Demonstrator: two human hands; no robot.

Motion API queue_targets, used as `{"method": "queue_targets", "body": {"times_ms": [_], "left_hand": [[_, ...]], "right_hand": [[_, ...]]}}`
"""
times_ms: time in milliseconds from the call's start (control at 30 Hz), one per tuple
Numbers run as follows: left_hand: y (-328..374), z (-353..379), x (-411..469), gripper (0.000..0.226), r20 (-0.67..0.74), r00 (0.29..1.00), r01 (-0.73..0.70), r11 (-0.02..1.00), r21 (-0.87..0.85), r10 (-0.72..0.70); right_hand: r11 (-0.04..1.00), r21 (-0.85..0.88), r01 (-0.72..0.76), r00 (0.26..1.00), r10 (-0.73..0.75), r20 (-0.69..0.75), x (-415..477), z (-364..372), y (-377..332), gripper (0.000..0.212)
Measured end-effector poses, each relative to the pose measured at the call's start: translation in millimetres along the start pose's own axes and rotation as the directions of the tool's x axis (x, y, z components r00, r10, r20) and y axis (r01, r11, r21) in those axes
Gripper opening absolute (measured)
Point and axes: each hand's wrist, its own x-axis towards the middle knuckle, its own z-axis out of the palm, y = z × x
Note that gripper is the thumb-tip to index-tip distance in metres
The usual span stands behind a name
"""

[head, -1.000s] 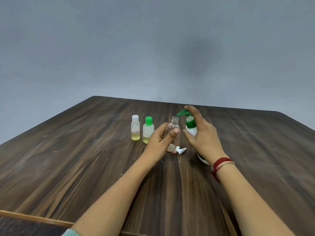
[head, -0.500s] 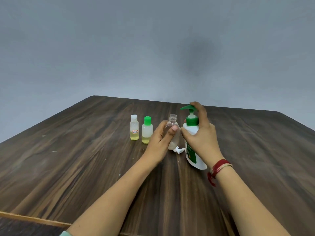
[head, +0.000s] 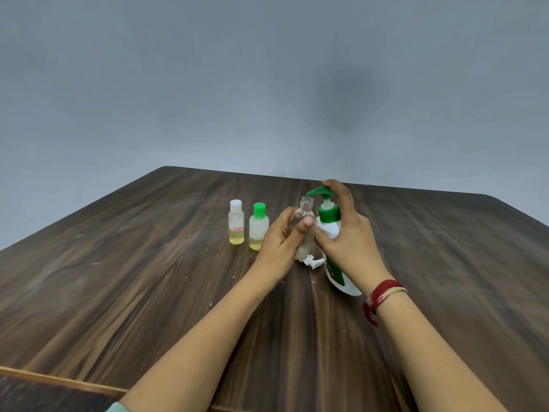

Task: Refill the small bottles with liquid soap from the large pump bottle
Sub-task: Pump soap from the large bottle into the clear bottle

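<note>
My left hand [head: 282,239] grips a small clear bottle [head: 303,217] with its cap off, held upright on the table. My right hand [head: 347,236] holds the large white pump bottle [head: 334,263] around its neck, with a finger on top of the green pump head [head: 319,192]. The pump's spout points left, just over the clear bottle's open mouth. A white cap [head: 312,261] lies on the table between the two bottles. To the left stand a white-capped small bottle [head: 236,223] and a green-capped small bottle [head: 258,227], each holding a little yellow liquid.
All of this sits on a dark wooden table [head: 148,278] in front of a plain grey wall. The table's near edge runs along the bottom left, and its far edge lies just behind the bottles.
The pump head has risen from its pressed-down position and now stands up. The large bottle has come upright beside the clear bottle. My left hand has kept its hold.
</note>
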Motion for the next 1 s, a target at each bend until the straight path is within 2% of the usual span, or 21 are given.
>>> {"method": "queue_targets", "body": {"times_ms": [400,700,1000], "left_hand": [[-2.2,0.3,1.5,0.034,0.005,1.0,-0.01,1.0,-0.012,0.01],[-4.1,0.3,2.7,0.035,0.0,1.0,-0.006,1.0,-0.005,0.006],[-4.3,-1.4,3.0,0.034,0.003,1.0,-0.008,1.0,0.011,0.008]], "right_hand": [[0.999,0.023,-0.025,0.999,0.025,-0.022,-0.7,0.1,1.3,0.061],[1.0,-0.021,-0.012,1.0,0.012,-0.012,-2.0,0.1,1.9,0.067],[1.0,0.015,-0.018,1.0,0.019,-0.024,-1.1,0.2,1.2,0.058]]}}
